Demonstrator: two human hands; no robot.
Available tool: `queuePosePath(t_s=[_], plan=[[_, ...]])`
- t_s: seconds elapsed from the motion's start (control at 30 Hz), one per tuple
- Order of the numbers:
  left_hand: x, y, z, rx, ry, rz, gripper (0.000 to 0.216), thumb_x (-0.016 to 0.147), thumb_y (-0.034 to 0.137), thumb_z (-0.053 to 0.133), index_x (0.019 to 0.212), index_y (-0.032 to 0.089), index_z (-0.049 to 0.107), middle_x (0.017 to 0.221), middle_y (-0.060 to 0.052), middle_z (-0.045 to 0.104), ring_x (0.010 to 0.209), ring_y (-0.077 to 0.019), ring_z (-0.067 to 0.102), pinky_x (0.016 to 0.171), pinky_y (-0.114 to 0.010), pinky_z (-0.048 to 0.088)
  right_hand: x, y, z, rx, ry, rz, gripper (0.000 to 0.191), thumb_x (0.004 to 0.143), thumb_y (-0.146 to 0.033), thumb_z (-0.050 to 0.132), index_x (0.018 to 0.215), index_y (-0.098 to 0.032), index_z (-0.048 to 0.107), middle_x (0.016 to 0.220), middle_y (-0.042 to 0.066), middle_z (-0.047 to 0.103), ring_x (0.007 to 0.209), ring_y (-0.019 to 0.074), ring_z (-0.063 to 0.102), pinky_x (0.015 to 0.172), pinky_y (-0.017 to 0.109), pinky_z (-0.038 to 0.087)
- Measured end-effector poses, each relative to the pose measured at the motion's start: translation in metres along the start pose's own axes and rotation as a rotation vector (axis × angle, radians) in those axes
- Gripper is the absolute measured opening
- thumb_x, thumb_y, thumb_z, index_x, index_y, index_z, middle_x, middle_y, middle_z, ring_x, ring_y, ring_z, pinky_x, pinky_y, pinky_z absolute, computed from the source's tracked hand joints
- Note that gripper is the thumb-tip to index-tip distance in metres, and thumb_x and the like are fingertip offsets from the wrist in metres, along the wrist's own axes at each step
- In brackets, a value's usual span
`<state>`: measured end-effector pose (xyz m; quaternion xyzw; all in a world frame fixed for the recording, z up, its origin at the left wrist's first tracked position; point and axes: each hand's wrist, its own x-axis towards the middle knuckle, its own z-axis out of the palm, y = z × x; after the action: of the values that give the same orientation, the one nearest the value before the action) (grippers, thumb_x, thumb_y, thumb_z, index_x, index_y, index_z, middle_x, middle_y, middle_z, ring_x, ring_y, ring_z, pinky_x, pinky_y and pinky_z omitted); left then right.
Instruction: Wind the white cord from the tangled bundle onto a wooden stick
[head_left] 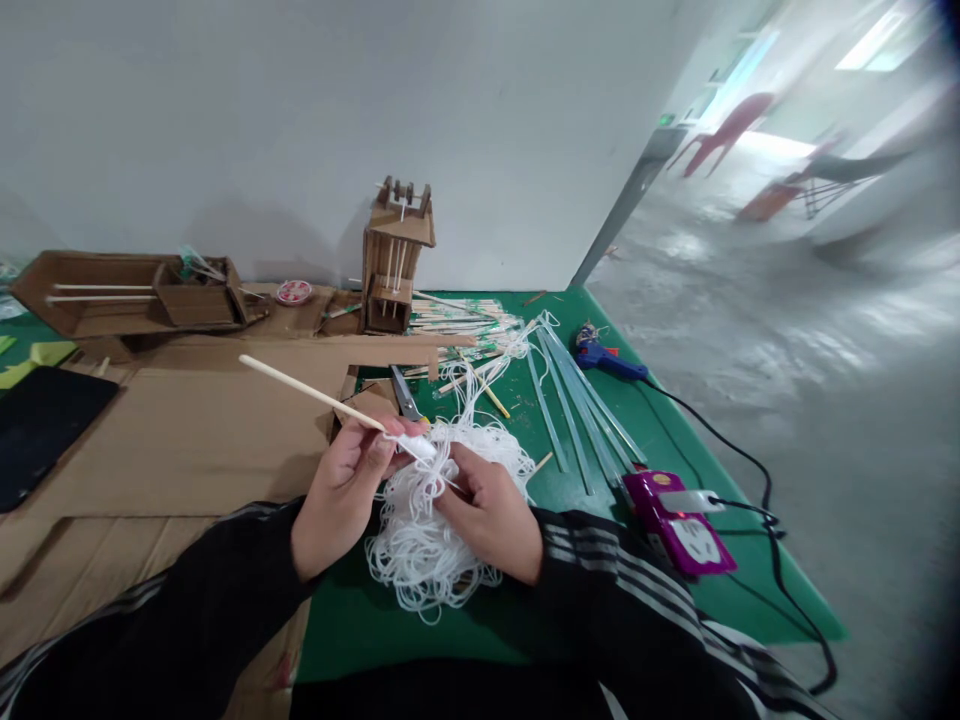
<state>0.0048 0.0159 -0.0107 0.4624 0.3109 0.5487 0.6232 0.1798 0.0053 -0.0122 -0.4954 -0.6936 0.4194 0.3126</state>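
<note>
green desk (352,620) under white wall. left grip (341,495), lower centre of frame, pinched on stick (300,390); shaft slants to upper left, likely to keep wrapped tip over string (427,560). right grip (491,515) curled into string, seems clenched on strand beside tip. string heaped on desk between wrists. glue gun (607,358), power strip (679,530) at right.

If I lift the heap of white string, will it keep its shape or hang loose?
Probably floppy: the white string lies in loose tangled loops on the green mat, so it would likely sag and trail. It looks light for its bulk. Strands may snag on the right hand resting in them.
</note>
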Motion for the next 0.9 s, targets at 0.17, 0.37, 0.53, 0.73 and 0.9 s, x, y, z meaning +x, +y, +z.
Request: queuePosePath(t_s=[0.17,0.37,0.53,0.73,0.9], plan=[[-0.001,0.004,0.001,-0.057,0.027,-0.208,0.01,0.092,0.032,0.06,0.095,0.023,0.061,0.104,-0.001,0.065,0.091,-0.0126,0.065,0.076,-0.022,0.057,0.0,0.0,0.001,0.069,0.049,0.057,0.014,0.082,-0.03,0.06,0.082,-0.017,0.056,0.055,-0.008,0.041,0.047,0.0073,0.033,0.044,0.019,0.026],[0.001,0.008,0.003,0.009,0.034,-0.325,0.016,0.089,0.036,0.063,0.096,0.021,0.061,0.089,0.0,0.06,0.072,-0.0107,0.061,0.056,-0.019,0.057,0.0,0.001,0.002,0.053,0.079,0.054,0.011,0.079,-0.026,0.061,0.083,-0.017,0.057,0.051,-0.009,0.037,0.048,0.0074,0.031,0.044,0.019,0.024],[-0.001,0.009,0.002,0.01,-0.021,-0.363,0.019,0.09,0.039,0.06,0.099,0.023,0.058,0.085,-0.002,0.058,0.076,-0.016,0.059,0.043,-0.019,0.054,0.0,0.004,0.001,-0.036,0.13,0.022,0.017,0.081,-0.025,0.056,0.067,-0.019,0.049,0.051,-0.008,0.033,0.05,0.0079,0.028,0.045,0.019,0.023],[-0.007,0.01,0.01,0.128,-0.111,-0.352,0.057,0.084,0.04,0.067,0.131,0.029,0.038,0.105,-0.003,0.054,0.065,-0.0092,0.056,0.049,-0.019,0.051,0.0,0.003,-0.002,-0.123,0.16,-0.029,0.018,0.082,-0.026,0.056,0.066,-0.019,0.051,0.051,-0.007,0.033,0.048,0.0088,0.03,0.045,0.02,0.024],[-0.011,0.005,0.012,0.304,-0.103,-0.336,0.056,0.078,0.022,0.073,0.122,0.024,0.039,0.109,-0.005,0.056,0.079,-0.0125,0.06,0.069,-0.025,0.051,0.0,-0.001,-0.003,-0.223,0.187,-0.036,0.021,0.084,-0.028,0.056,0.065,-0.02,0.054,0.052,-0.005,0.039,0.05,0.0104,0.036,0.05,0.021,0.029]])
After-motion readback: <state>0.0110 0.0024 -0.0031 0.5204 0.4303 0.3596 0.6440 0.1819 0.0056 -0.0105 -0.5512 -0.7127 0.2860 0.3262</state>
